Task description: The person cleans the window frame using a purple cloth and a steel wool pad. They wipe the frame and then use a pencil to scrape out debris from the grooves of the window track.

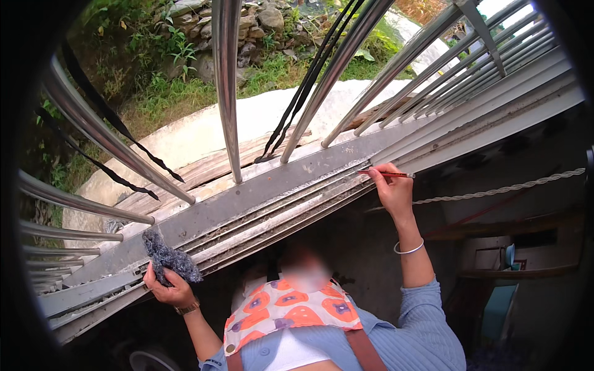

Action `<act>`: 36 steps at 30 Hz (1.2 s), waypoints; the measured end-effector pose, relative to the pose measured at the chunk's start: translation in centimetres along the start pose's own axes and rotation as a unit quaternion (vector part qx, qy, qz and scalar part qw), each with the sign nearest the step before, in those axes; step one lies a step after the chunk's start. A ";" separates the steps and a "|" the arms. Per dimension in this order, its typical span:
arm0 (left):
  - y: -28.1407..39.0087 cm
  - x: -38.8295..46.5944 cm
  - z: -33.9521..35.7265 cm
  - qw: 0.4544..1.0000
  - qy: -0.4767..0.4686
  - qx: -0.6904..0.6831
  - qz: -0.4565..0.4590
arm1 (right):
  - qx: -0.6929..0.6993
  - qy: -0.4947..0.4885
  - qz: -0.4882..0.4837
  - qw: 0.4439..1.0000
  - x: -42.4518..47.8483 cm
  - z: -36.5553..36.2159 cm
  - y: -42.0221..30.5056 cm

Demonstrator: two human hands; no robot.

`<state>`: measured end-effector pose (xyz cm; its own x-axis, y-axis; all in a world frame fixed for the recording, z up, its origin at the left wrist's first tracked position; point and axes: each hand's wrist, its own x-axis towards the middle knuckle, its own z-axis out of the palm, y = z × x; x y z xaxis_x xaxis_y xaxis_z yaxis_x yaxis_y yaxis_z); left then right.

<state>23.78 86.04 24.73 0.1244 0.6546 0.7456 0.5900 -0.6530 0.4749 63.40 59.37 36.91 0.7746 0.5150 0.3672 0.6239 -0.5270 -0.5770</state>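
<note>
My left hand [171, 290] grips a crumpled dark grey, fuzzy cloth [172, 260] at the lower left part of a sliding window track [278, 214]. Dirt and debris lie along the track's grooves. Between the thumb and fingers of my right hand [393, 191] is a slim red and black pencil [400, 175]. It lies almost level, its left end at the groove beside the end of a white window sash frame [468, 123]. Whether the tip touches the track cannot be made out.
Upright metal security bars [227, 92] rise from a grey sill [260, 185] just beyond the track. Black straps [306, 83] hang among them. Outside lie a weathered wooden plank [213, 164] and a pale ledge [185, 134]. A twisted rope [501, 189] stretches across the dark room at right.
</note>
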 end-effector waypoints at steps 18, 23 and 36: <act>0.4 0.2 -0.2 1.000 -0.005 -0.011 -0.003 | -0.037 -0.004 -0.044 0.998 0.4 1.8 1.5; 0.5 0.2 0.0 1.000 -0.006 -0.016 -0.012 | -0.054 0.033 -0.069 0.996 0.6 1.2 0.8; 0.4 0.3 0.0 1.000 -0.014 -0.013 -0.005 | -0.299 -0.222 -0.052 0.927 2.5 4.2 0.3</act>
<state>24.06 85.98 25.16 0.1407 0.6715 0.7275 0.5706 -0.6555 0.4947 65.08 63.27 34.60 0.6705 0.7417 -0.0153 0.7418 -0.6706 0.0006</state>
